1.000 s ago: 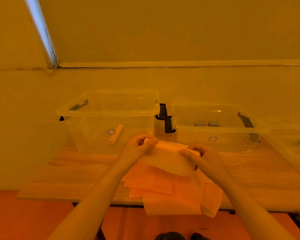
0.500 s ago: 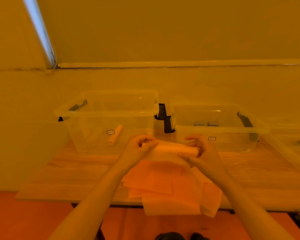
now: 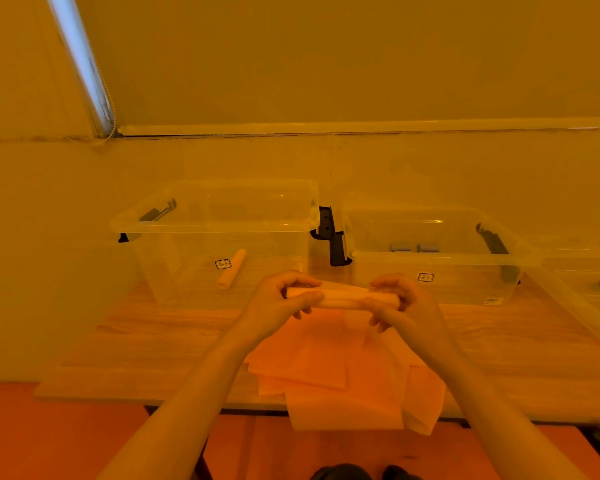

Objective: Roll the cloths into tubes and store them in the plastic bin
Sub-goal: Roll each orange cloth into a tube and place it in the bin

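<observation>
**Rolled cloth held in mid-air: the tube may spring loose before it reaches the bin**

Head view: the left hand (image 3: 280, 302) and the right hand (image 3: 400, 304) each pinch one end of a rolled cloth (image 3: 342, 298), fingers curled over the top and thumbs underneath. The roll lies level between them, raised above the wooden table (image 3: 160, 336) and just in front of the two clear bins. A free corner of the cloth shows along the top of the roll, so the outer edge does not look tucked in.

That loose edge is the likeliest trouble. If either hand eases its pinch while carrying, the thin fabric can probably unwind and the tube will open.

The left bin (image 3: 215, 223) already holds one rolled cloth (image 3: 232, 268) on its floor, so it is likely the target. Its rim stands higher than the hands, and a low carry could knock the roll against the wall. The right bin (image 3: 444, 258) holds two small grey items whose nature I cannot tell; dropping the roll there would likely be a mistake.

Under the hands the pile of flat cloths (image 3: 329, 375) hangs over the table's near edge, and a brushing forearm could drag it off.
</observation>
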